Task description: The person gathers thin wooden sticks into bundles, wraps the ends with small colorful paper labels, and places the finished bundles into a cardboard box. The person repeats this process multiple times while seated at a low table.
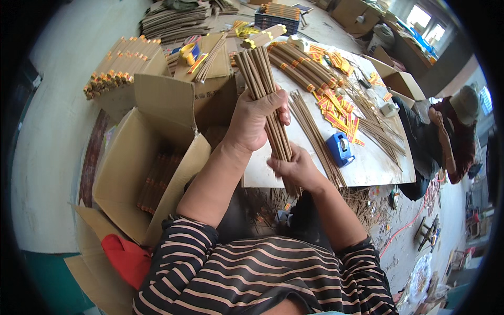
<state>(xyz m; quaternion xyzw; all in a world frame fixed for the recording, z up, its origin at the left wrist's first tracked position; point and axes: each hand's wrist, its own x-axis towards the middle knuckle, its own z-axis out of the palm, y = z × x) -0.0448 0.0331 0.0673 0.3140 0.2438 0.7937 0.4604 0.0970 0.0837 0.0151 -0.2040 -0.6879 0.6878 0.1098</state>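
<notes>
Above the near edge of the white table (258, 174), I hold a bundle of brown incense sticks (255, 72) slanting away from me. My left hand (258, 116) is wrapped round its middle, thumb across the front. Lower down, my right hand (300, 167) is closed round the bundle near its lower end. A row of loose incense sticks (315, 137) lies on the table just right of my hands. Beside that row stands a blue tape dispenser (340, 149). Red and yellow paper labels (336, 113) are scattered behind it, near several banded bundles (304, 67).
An open cardboard box (123, 176) with banded bundles inside stands at my left, a red cloth (126, 258) near it. More bundles (118, 65) are stacked beyond. Another person (451, 131) sits at the table's right. Stick scraps (362, 207) litter the floor.
</notes>
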